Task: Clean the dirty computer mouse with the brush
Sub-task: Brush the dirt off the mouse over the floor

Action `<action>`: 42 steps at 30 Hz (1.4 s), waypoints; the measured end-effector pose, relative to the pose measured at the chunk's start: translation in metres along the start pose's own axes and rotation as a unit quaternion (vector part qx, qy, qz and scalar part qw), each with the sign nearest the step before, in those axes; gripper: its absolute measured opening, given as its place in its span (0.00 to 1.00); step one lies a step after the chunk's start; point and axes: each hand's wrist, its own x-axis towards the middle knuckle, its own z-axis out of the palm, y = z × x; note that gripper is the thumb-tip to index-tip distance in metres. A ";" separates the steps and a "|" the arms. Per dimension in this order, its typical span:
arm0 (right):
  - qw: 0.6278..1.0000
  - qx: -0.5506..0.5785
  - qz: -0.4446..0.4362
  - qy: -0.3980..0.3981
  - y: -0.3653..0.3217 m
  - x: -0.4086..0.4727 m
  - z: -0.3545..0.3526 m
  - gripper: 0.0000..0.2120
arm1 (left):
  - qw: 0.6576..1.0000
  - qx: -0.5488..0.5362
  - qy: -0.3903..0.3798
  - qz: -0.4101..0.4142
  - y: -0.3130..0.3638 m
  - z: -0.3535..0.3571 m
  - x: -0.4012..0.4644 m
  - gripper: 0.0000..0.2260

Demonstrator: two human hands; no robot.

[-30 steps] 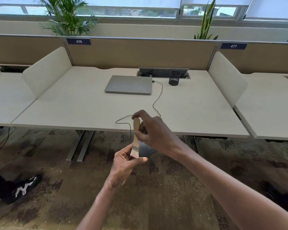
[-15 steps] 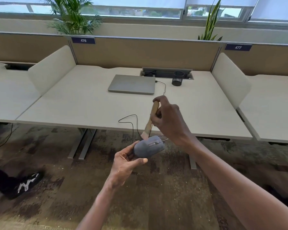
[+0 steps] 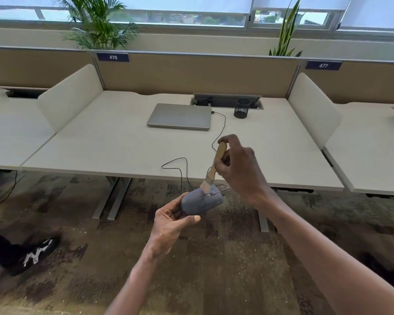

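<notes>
A grey computer mouse (image 3: 200,200) is held in the air in front of the desk edge, its top turned up. My left hand (image 3: 172,221) grips its rear end from below. My right hand (image 3: 239,169) holds a wooden-handled brush (image 3: 213,169) by the handle, tilted, with the pale bristles touching the front top of the mouse. The black mouse cable (image 3: 183,171) runs from the mouse up over the desk toward the laptop.
On the light desk (image 3: 100,144) lie a closed silver laptop (image 3: 180,115) and a black mesh pen cup (image 3: 242,108). Side dividers stand at left and right. Below is patterned carpet, with a person's black shoe (image 3: 35,254) at lower left.
The mouse has been turned so its top faces up. My right hand lifted the brush and brought its bristles onto the mouse's front. The camera moved slightly.
</notes>
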 end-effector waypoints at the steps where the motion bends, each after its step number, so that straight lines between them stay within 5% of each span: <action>1: 1.000 0.005 0.005 -0.003 0.001 0.000 -0.002 0.17 | 1.000 0.002 0.000 0.002 0.000 0.000 0.000 0.37; 6: 0.998 0.016 0.006 -0.054 0.000 -0.004 -0.001 0.18 | 1.000 0.006 -0.006 0.010 -0.001 0.003 0.001 0.36; 22: 0.998 0.050 -0.006 0.027 -0.001 -0.016 0.006 0.15 | 1.000 0.020 -0.003 0.006 -0.004 0.001 -0.003 0.33; 28: 0.995 0.097 0.016 -0.032 -0.008 -0.007 0.014 0.21 | 1.000 0.021 -0.023 0.005 -0.003 0.003 -0.003 0.33; 35: 0.992 0.058 0.113 -0.027 0.021 0.014 0.002 0.19 | 0.999 0.029 -0.030 0.006 0.001 0.003 -0.011 0.35; 42: 0.995 -0.011 0.091 0.028 0.033 0.014 -0.014 0.19 | 1.000 0.014 -0.017 0.001 0.003 0.002 -0.015 0.38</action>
